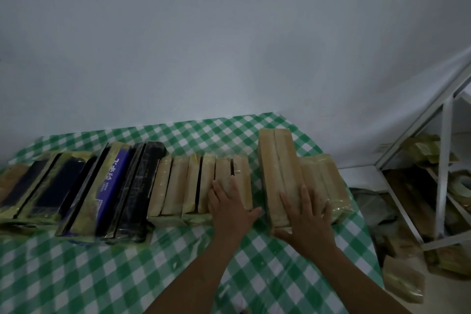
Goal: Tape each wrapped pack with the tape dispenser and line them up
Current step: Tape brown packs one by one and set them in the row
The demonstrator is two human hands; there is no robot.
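1. I see a plain pale wall (229, 33) behind a table under a green-and-white checked cloth (76, 275).
2. The wrapped packs stand in a row along the far side. The dark packs (46, 186) are on the left, their far-left end cut off and smeared. A blue pack (112, 181) follows, its print unreadable, then the tan packs (178, 186).
3. My left hand (229, 208) lies flat, fingers loose, on the end pack (243, 176) of that row, gripping nothing.
4. Just apart from the row, across a strip of cloth, stands a taller tan pack (277, 160). A lower tan pack (328, 176) touches its right side.
5. My right hand (309, 219) presses on both with fingers spread and straight, hiding their near ends.
6. At the right, a metal shelf frame (443, 160) holds blurred bundles (423, 150) I cannot identify.
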